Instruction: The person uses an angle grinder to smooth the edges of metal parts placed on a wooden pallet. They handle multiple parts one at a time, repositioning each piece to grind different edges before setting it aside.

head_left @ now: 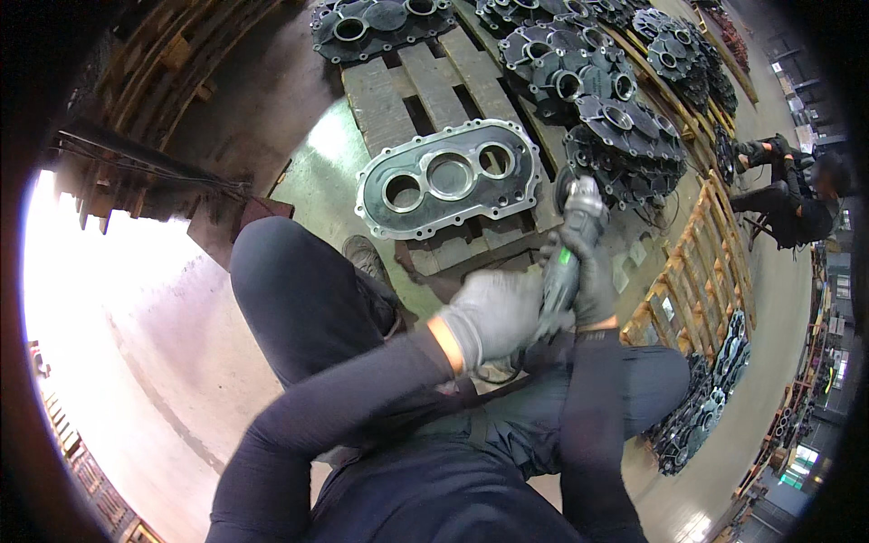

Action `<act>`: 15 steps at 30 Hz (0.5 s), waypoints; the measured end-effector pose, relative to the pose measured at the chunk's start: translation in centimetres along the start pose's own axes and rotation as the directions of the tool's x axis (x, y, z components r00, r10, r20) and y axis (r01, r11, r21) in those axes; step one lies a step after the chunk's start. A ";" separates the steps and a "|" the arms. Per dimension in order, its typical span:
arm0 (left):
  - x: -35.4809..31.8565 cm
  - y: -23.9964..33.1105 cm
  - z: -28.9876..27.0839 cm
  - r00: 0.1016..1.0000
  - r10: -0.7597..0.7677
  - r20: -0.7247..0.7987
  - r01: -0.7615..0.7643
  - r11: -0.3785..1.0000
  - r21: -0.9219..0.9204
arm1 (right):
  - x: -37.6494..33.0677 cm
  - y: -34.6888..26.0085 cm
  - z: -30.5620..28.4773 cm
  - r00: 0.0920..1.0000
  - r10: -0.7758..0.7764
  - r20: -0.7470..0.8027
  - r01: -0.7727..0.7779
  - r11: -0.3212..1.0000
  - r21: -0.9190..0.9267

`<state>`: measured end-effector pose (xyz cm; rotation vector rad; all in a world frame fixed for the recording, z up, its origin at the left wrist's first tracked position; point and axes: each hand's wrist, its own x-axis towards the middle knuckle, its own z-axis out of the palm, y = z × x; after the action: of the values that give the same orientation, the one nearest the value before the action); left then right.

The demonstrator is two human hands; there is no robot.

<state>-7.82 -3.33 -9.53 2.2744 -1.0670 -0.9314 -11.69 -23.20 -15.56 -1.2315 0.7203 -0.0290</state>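
An angle grinder [574,226] with a grey body is gripped in both gloved hands. My left hand [493,317], in a light grey glove, wraps the rear of its handle. My right hand [593,281], in a dark glove, grips the body just behind the head. The grinder's disc end sits at the right edge of a cast metal housing cover [450,178] with three round bores and a bright ground rim. That cover lies flat on a wooden pallet [412,90].
Dark unground covers lie in stacks on pallets behind [579,72] and at the back left [380,23]. My knee [281,271] is raised at the left. A wooden frame [701,262] stands to the right, and another person [792,195] crouches beyond it.
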 end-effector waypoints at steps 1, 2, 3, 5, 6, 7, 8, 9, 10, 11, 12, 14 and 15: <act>0.6 -1.0 -2.7 0.994 0.089 -0.060 -0.087 0.996 0.037 | 2.4 -0.3 -0.6 0.999 -0.039 -0.011 0.038 0.997 -0.073; 1.2 -2.5 -5.3 0.978 0.047 -0.203 -0.043 0.999 0.024 | 4.9 -0.6 -0.4 0.997 -0.010 0.078 0.017 0.996 -0.089; 1.1 -0.8 -11.3 0.990 -0.019 -0.143 0.022 0.999 0.023 | 6.7 -2.0 -2.4 0.993 0.010 0.115 0.006 0.992 -0.130; 3.4 -4.6 -15.5 0.863 -0.004 -0.505 0.035 0.998 0.053 | 10.0 -3.8 -1.4 0.977 0.115 0.180 -0.092 0.987 -0.134; 3.6 -5.7 -17.4 0.837 -0.047 -0.545 -0.016 0.994 -0.110 | 11.5 -4.8 -0.6 0.967 0.192 0.169 -0.174 0.978 -0.118; 4.0 -6.9 -19.0 0.809 -0.088 -0.581 -0.091 0.958 -0.272 | 13.0 -5.2 -0.3 0.974 0.184 0.134 -0.141 0.951 -0.275; 4.4 -8.0 -20.8 0.780 -0.127 -0.612 -0.176 0.895 -0.409 | 14.5 -5.6 0.1 0.969 0.201 0.144 -0.151 0.943 -0.298; 4.7 -8.9 -20.7 0.775 -0.157 -0.613 -0.198 0.860 -0.471 | 15.3 -5.8 0.8 0.961 0.231 0.151 -0.172 0.930 -0.324; 5.1 -9.9 -20.6 0.769 -0.188 -0.611 -0.220 0.820 -0.528 | 16.0 -6.1 1.5 0.953 0.260 0.157 -0.193 0.917 -0.350; 5.5 -10.6 -20.5 0.699 -0.161 -0.697 -0.184 0.901 -0.393 | 17.1 -6.5 2.2 0.953 0.265 0.149 -0.187 0.898 -0.399; 6.2 -11.0 -20.5 0.629 -0.111 -0.769 -0.135 0.959 -0.249 | 17.7 -6.3 2.1 0.955 0.268 0.130 -0.193 0.890 -0.413; 6.3 -9.8 -20.7 0.597 -0.146 -0.789 -0.109 0.959 -0.260 | 19.9 -5.9 1.1 0.964 0.250 0.094 -0.186 0.880 -0.436; 5.7 -9.5 -21.6 0.605 -0.121 -0.787 -0.120 0.963 -0.241 | 20.6 -5.8 1.3 0.967 0.227 0.118 -0.149 0.874 -0.462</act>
<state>15.37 0.24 -3.44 2.0694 -0.4747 0.0368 7.14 -32.36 -20.34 -1.5779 0.7173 0.4240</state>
